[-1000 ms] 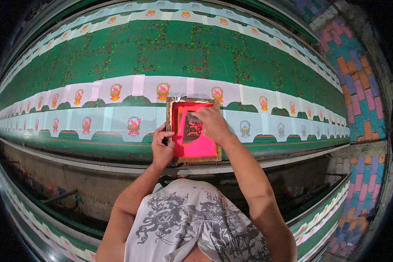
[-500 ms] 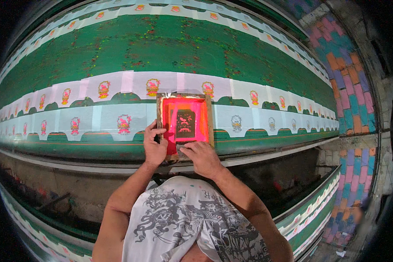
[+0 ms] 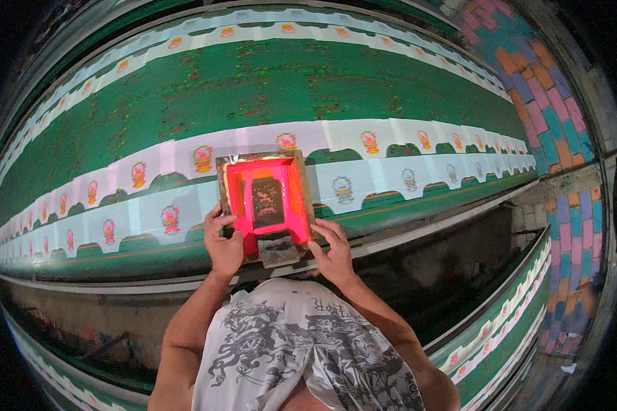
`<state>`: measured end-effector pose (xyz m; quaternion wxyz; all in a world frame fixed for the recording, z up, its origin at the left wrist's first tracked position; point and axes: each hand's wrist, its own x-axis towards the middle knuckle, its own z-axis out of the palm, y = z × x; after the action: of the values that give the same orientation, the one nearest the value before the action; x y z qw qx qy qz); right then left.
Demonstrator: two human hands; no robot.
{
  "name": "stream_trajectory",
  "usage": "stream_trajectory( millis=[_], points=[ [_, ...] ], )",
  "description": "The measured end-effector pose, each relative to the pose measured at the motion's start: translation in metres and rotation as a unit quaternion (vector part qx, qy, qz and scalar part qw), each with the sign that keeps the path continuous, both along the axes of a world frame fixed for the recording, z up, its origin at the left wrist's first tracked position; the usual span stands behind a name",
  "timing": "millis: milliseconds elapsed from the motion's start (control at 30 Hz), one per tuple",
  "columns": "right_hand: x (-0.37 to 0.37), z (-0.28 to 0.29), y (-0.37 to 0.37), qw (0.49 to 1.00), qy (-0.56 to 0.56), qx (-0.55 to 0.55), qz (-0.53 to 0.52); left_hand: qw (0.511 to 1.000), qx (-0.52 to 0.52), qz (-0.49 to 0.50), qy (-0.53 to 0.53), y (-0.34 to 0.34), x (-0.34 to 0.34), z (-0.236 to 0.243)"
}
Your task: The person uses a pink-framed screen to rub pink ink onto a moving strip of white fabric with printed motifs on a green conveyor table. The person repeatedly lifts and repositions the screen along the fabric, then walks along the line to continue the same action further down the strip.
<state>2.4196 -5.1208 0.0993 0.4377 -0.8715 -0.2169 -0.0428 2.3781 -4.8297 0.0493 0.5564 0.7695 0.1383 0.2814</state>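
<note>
A wooden screen frame with bright pink and orange ink around a dark stencil panel lies over pale blue printed fabric pieces on the green table. A dark squeegee rests at the frame's front end. My left hand grips the frame's lower left side, fingers curled along it. My right hand holds the frame's lower right corner with its fingertips, no longer on the squeegee.
The long green printing table carries rows of pink, white and pale blue pieces with printed emblems. A metal rail runs along its near edge, above a dark gap. Another table is at lower right, and multicoloured brick paving lines the right.
My right hand moved from inside the screen down to its front end, then let go of the squeegee and took the frame's right side. The screen and both hands appear further left in view.
</note>
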Motion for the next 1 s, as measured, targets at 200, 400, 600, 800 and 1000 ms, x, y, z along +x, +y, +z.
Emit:
stream_trajectory(
  millis=[200,400,600,800,1000],
  points=[
    [0.022,-0.016,-0.081,0.990,0.100,0.098,-0.023,0.999,0.046,-0.006,-0.021,-0.081,0.039,0.002],
    [0.055,-0.019,-0.171,0.992,0.079,0.096,-0.011,0.999,-0.001,0.004,-0.035,-0.169,0.076,-0.019],
    [0.075,-0.017,-0.220,0.995,0.048,0.083,0.033,0.998,-0.063,-0.013,-0.023,-0.194,0.089,-0.038],
    [0.078,0.000,-0.224,0.996,0.007,0.048,0.081,0.998,-0.065,0.007,0.008,-0.196,0.089,-0.038],
    [0.082,0.015,-0.200,0.973,-0.078,-0.035,0.213,0.995,-0.102,-0.016,-0.016,-0.195,0.088,-0.043]
  ],
)
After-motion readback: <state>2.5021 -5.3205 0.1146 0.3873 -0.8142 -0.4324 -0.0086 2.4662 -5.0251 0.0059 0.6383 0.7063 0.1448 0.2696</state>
